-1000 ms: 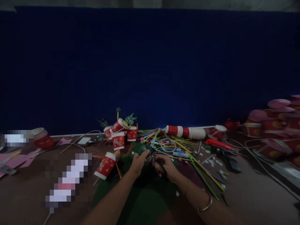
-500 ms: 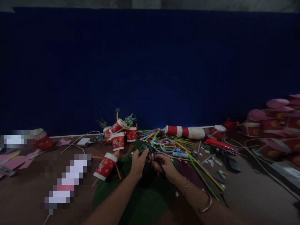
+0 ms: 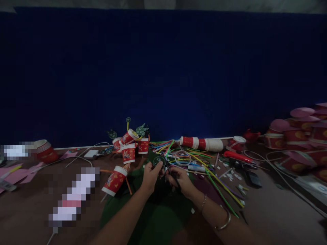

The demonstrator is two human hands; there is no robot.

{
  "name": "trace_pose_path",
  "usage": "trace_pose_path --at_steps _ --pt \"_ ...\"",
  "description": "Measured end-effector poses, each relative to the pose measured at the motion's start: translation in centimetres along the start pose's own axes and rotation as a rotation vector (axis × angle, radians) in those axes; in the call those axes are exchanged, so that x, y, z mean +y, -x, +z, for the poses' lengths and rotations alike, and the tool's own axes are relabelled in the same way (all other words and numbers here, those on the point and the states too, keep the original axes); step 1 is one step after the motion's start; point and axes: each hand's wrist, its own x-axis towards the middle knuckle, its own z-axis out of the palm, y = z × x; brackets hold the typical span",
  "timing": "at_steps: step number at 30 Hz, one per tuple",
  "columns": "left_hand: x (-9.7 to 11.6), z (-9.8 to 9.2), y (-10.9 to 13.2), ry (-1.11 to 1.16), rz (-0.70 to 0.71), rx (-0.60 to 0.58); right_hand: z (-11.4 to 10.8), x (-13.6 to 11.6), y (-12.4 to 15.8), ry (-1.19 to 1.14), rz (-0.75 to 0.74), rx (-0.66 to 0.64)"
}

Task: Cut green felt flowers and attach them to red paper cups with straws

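Observation:
My left hand pinches a small dark green paper piece with a pale drawn circle on it. My right hand is closed round dark scissors, whose blades reach up to the edge of that green piece. Both hands hover over a larger dark green sheet lying on the brown floor in front of me. A red paper cup lies on its side just left of my left hand.
Several red paper cups with green toppers stand behind the hands. Coloured straws lie scattered to the right, beside a lying cup stack. Red bowls with pink lids pile up at far right. Cables and pink paper lie left.
Almost nothing differs. The hands rose very slightly and the scissors shifted a little against the green piece.

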Motion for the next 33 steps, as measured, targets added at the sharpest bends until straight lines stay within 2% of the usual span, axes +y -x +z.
trace_pose_path --at_steps 8,14,20,33 --pt "-0.39 -0.25 -0.34 0.047 -0.036 -0.002 -0.17 0.07 -0.04 -0.006 -0.031 -0.014" --pt "-0.77 -0.24 -0.53 0.066 -0.026 0.039 -0.08 0.2 -0.16 -0.031 0.012 0.015" --pt "-0.55 -0.21 -0.47 0.038 -0.005 0.018 -0.02 0.04 -0.1 -0.01 0.054 0.002" --pt "-0.31 -0.33 -0.55 0.05 -0.007 0.004 -0.19 -0.2 -0.14 -0.002 0.003 -0.022"
